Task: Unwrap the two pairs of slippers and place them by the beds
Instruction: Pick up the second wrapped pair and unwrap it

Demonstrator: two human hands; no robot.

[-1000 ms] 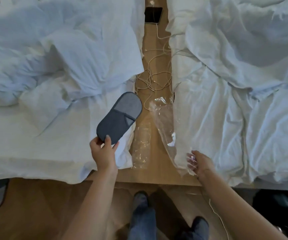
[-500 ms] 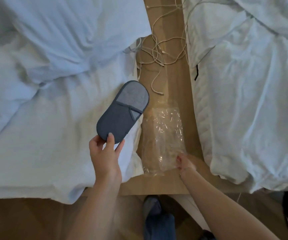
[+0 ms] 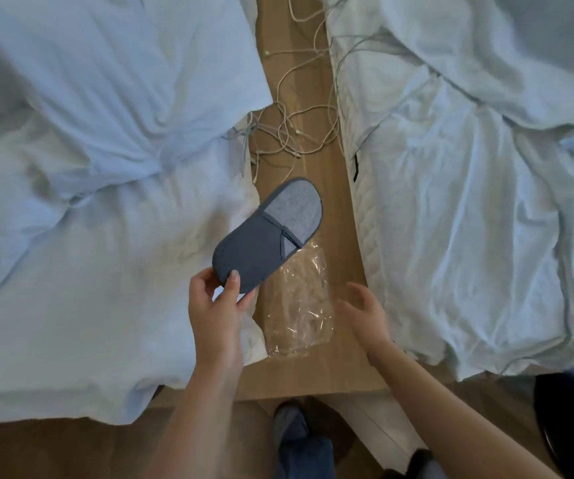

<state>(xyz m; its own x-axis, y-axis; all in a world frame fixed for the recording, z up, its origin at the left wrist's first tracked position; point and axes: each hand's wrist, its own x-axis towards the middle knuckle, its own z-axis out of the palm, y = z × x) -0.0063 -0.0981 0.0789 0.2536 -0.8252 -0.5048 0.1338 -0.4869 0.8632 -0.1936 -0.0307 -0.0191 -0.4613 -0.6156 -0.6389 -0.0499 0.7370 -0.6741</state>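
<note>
The left hand (image 3: 214,305) pinches the toe end of a dark blue slipper (image 3: 268,235) between the thumb and the other fingers. The slipper rises away from this hand, up and to its right, with the lighter grey insole turned toward the camera. Its heel end hangs over the wooden strip (image 3: 341,209) between the two beds, and its toe end is over the edge of the left bed (image 3: 88,271).

The right hand (image 3: 365,314) is empty, with the fingers loosely spread and a little curved. It is somewhat blurred. It hovers to the right of the left hand, with the clear plastic wrapper (image 3: 297,305) between them. The wrapper lies flat on the wooden strip, just below the slipper and partly under its edge. I cannot tell if the right hand touches the wrapper.

Beyond the slipper, farther from both hands, a tangle of white cables (image 3: 292,133) lies on the same strip. The right bed (image 3: 468,202), with crumpled white sheets, is just beside the right hand.
</note>
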